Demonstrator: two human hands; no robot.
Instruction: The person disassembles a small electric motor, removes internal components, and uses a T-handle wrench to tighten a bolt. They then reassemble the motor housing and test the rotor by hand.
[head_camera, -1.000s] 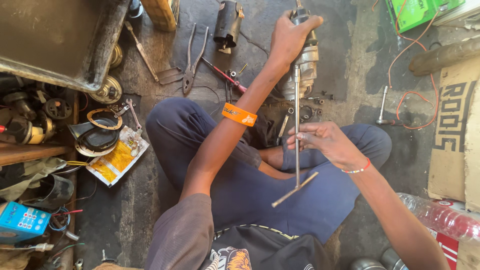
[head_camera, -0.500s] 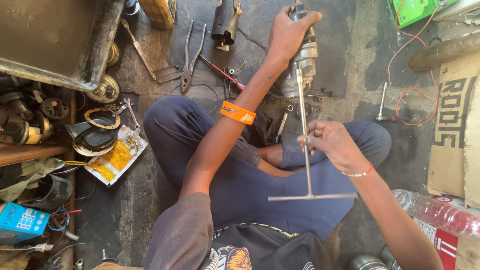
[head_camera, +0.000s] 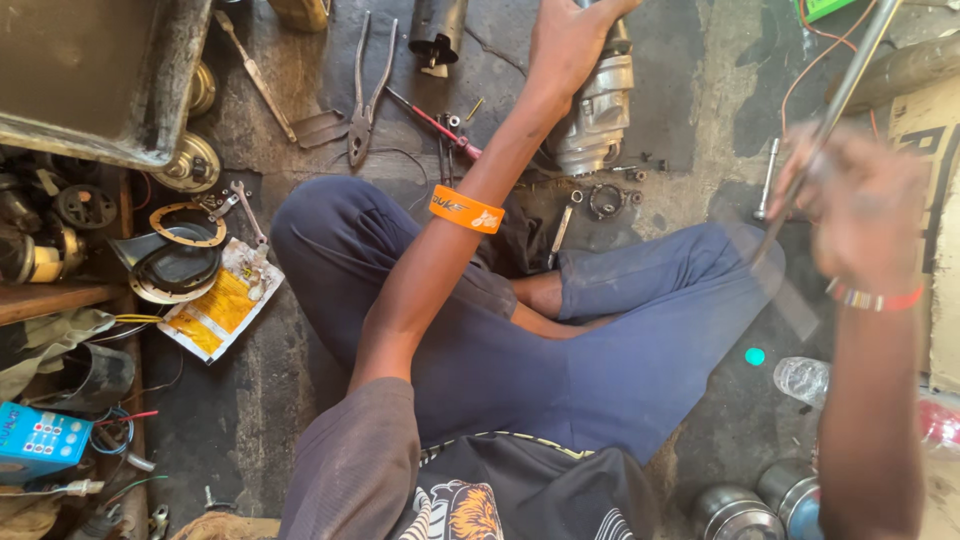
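Overhead view of a seated, cross-legged person at work on a grimy concrete floor (head_camera: 700, 130); landmark: the grey metal motor housing (head_camera: 598, 105) standing on the floor ahead of the knees. Left hand (head_camera: 570, 35) rests on top of the housing, fingers curled down and closed around its upper end; an orange wristband (head_camera: 467, 210) sits on that forearm, nearer the body than the housing. Right hand (head_camera: 860, 205), blurred by motion, lies well right of the housing, fingers wrapped about the long T-handled wrench (head_camera: 835, 100), whose shaft slants up and away toward the upper right edge; a red bracelet (head_camera: 875, 298) marks that wrist.

Change from half a second ago: the wrench then stood upright with its far end at the housing and its cross-bar over the lap; it is now lifted clear of the housing and swung off to the right, and the right hand has travelled with it; the left hand has kept its grip on the housing.

Left of the housing: a red-handled screwdriver (head_camera: 430, 120), then pliers (head_camera: 365, 90); further left, a black horn (head_camera: 165, 262) beside a yellow packet (head_camera: 215, 310). Just below the housing: a small round ring part (head_camera: 605, 200) and a flat spanner (head_camera: 560, 230). Right of it: a socket extension bar (head_camera: 768, 180). Near the right knee, far below the housing: a clear plastic bottle (head_camera: 805, 380).
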